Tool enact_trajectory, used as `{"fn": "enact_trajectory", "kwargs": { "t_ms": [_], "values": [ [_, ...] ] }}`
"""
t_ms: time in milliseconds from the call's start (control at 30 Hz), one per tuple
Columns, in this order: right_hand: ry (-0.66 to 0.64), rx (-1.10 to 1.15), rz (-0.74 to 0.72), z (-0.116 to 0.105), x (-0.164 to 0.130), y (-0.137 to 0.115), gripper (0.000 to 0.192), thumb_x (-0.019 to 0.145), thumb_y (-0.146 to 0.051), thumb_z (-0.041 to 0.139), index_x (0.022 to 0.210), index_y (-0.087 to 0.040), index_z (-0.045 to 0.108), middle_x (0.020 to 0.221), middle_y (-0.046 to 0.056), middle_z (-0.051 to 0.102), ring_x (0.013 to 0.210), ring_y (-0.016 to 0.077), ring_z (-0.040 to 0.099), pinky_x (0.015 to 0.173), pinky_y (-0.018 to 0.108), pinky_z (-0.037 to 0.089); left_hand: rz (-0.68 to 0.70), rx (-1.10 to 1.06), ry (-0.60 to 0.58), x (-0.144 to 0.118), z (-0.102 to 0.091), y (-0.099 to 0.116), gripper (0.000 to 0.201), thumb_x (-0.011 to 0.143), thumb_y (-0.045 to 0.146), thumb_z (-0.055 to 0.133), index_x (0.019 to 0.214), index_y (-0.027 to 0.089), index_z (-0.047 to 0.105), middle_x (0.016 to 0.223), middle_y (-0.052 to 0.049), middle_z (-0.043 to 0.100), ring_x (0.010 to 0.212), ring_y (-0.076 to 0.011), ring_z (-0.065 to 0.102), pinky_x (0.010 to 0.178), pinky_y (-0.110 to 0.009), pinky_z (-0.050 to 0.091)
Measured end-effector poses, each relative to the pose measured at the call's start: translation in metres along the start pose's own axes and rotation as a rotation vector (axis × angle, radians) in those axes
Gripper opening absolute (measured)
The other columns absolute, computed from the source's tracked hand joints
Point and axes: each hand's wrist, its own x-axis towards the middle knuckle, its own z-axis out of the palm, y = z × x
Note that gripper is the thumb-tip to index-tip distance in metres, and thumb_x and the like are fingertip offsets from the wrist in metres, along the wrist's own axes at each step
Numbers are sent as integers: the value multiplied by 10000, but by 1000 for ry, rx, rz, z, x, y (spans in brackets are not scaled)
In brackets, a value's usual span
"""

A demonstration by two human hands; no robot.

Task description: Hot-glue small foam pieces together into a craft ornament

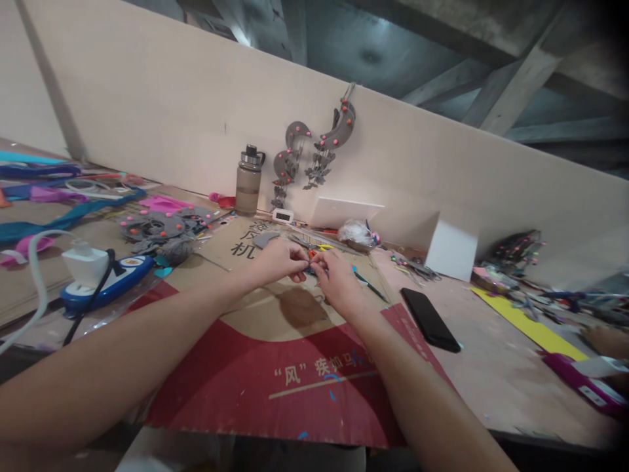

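My left hand (278, 261) and my right hand (338, 280) meet fingertip to fingertip over a flattened cardboard sheet (275, 367). Between the fingers they pinch a small craft piece (311, 265) with orange and blue bits; its shape is too small to tell. Both forearms reach in from the bottom of the view. Just beyond the hands lie scissors with yellow handles (322, 248) and thin tools.
A black phone (430, 319) lies right of my right hand. A brown water bottle (248, 180) stands by the back wall under a grey ornament (314, 147). A power strip with a white charger (101, 275) sits left. Grey felt cutouts (157, 228), ribbons and a yellow strip (528, 324) lie around.
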Motion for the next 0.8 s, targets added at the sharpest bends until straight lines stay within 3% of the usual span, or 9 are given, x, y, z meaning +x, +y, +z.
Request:
{"fn": "enact_trajectory", "kwargs": {
  "t_ms": [100,267,533,667,800],
  "values": [
    [37,53,10,0,1,1,92,824,-167,509,905,-183,549,883,50,553,822,178,513,749,304,412,30,-36,48,0,-1,0,72,728,186,591,732,124,627,575,-30,663,508,-128,640,507,-218,524],
    [75,58,17,3,0,3,51,814,-173,520,779,-189,553,809,32,557,774,167,505,693,279,391,26,-21,63,-2,2,2,62,711,136,567,743,126,619,560,-17,648,506,-128,636,502,-216,522],
    [40,39,94,4,-1,-3,168,874,-259,469,763,-177,564,737,27,584,692,151,498,650,269,359,55,-58,117,0,5,-7,57,736,172,566,751,133,604,592,-20,655,533,-127,644,511,-214,523],
    [21,66,72,3,-1,-9,166,881,-232,444,812,-174,584,771,33,615,712,151,521,675,272,378,89,-97,244,7,-6,-10,77,740,208,601,766,136,600,602,-27,654,519,-131,638,493,-215,507],
    [-6,130,-35,1,-4,-18,195,899,-209,412,873,-176,603,854,47,638,794,151,550,748,275,406,110,-244,460,13,-36,-6,111,706,212,654,760,128,605,631,-37,654,553,-135,644,503,-204,493]
  ]
}}
